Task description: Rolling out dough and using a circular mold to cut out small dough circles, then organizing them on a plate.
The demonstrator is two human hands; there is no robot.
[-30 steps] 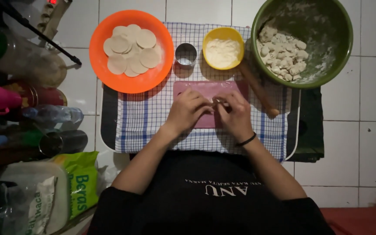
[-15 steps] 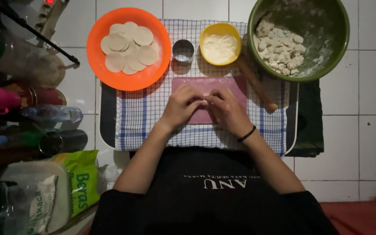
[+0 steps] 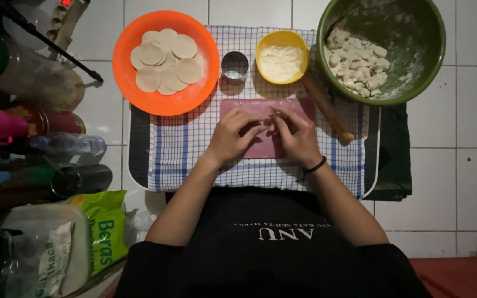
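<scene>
**Pinching dough over the pink board**

Working left to right: the left hand (image 3: 233, 135) and right hand (image 3: 296, 135) meet fingertip to fingertip over the pink board (image 3: 260, 107), fingers curled narrow around a small dough piece (image 3: 274, 118), barely visible. Shaping seems underway; finishing it calls for a gentle, even pinch.

Person wears a black short-sleeved top, pale lettering printed across the chest; both forearms bare below the sleeves; thin black band (image 3: 314, 166) circles the right wrist; left hand (image 3: 232, 137) and right hand (image 3: 298, 137) bare, no gloves, no rings discernible.
</scene>
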